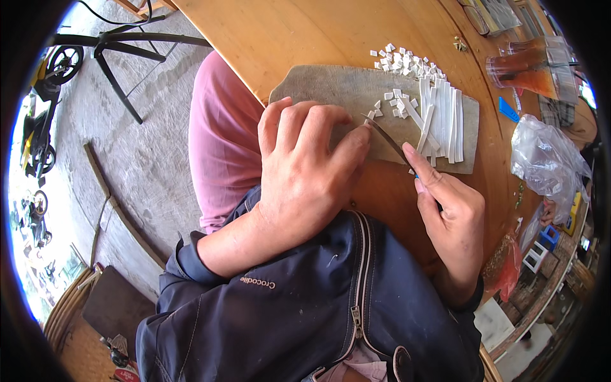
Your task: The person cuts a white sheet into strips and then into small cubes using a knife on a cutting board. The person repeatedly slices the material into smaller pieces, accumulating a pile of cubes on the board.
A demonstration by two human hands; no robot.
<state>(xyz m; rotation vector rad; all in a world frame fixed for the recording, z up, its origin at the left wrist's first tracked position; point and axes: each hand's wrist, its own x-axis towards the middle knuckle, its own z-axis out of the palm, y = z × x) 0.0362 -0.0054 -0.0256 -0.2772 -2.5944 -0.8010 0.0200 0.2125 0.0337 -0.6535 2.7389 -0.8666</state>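
My right hand (449,207) is closed around a small knife (387,136), forefinger stretched along its dark, narrow blade; a bit of blue handle shows under the fingers. Over the grey-brown cutting board (312,83), my left hand (309,153) is bent, thumb and fingers drawn in near the blade's tip. A small white piece shows at that thumb tip; whatever lies under the palm is hidden. Long flat white strips (452,121) lie side by side on the board's right part, a few askew. Small white squares (400,103) are scattered beside them, and a larger heap of squares (407,63) sits at the board's far edge.
The board rests on a wooden table (305,32). At right are a plastic cup of reddish-brown drink (528,69), a blue plastic piece (508,109), a clear plastic bag (544,153) and a red bag (506,264). Black metal stand legs (118,48) are on the floor at left.
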